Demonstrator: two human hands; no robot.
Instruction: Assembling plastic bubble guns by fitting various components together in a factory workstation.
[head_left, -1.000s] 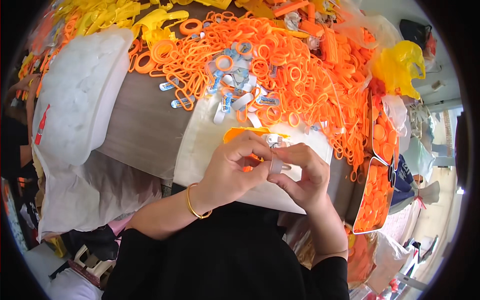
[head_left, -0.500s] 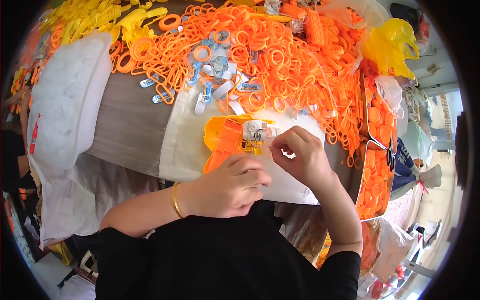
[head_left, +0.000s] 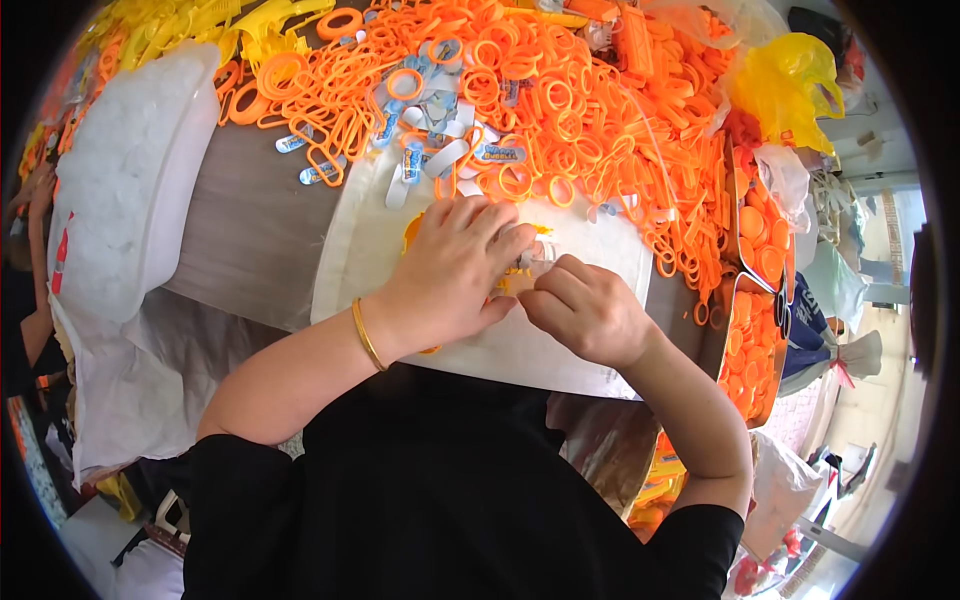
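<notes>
On the pale sheet [head_left: 480, 372] in front of me lies a yellow plastic toy shell [head_left: 411, 231], mostly covered by my hand. A whitish clear mechanism [head_left: 541, 258] shows at its right side. My left hand [head_left: 440, 265], with a gold bangle at the wrist, is laid over the shell, fingers bent around it and the thumb at its near side. Close against the mechanism is my right hand [head_left: 590, 315], fingers curled into a pinch; whatever sits between the fingertips is hidden. The orange part in the shell is hidden under my left hand.
A large heap of orange rings and loops [head_left: 560, 110] fills the far side, with paper labels [head_left: 412, 160] at its edge. A white tub [head_left: 130, 170] stands left, yellow parts [head_left: 180, 35] behind it. Boxes of orange caps [head_left: 745, 345] stand right. Another person's arm [head_left: 38, 240] is far left.
My left hand has moved up and forward from the near side onto the shell, covering it. My right hand has dropped slightly, its fingers curling in beside the mechanism.
</notes>
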